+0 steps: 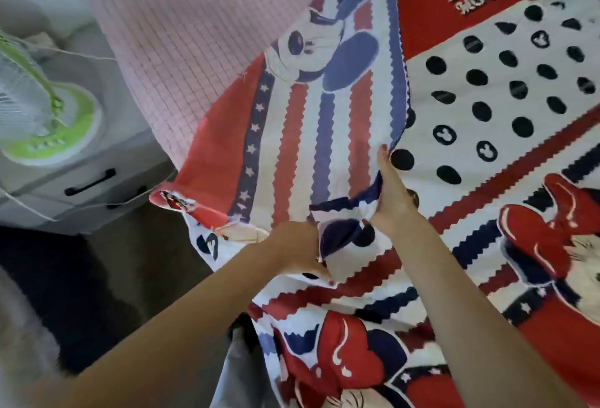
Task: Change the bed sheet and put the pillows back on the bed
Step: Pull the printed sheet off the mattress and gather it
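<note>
A red, white and blue cartoon-print bed sheet (487, 108) lies spread over the bed, with one flap folded back so its paler underside shows. Under that flap the pink checked mattress (181, 37) is bare. My left hand (297, 250) grips a bunched fold of the sheet near the bed's edge. My right hand (391, 193) pinches the folded-back edge just right of it, fingers curled round the cloth. No pillows are in view.
A green and white table fan (39, 108) stands on a grey bedside cabinet (97, 177) with black drawer handles, left of the bed. A thin white cord runs across the cabinet. Dark floor (107, 271) lies below it.
</note>
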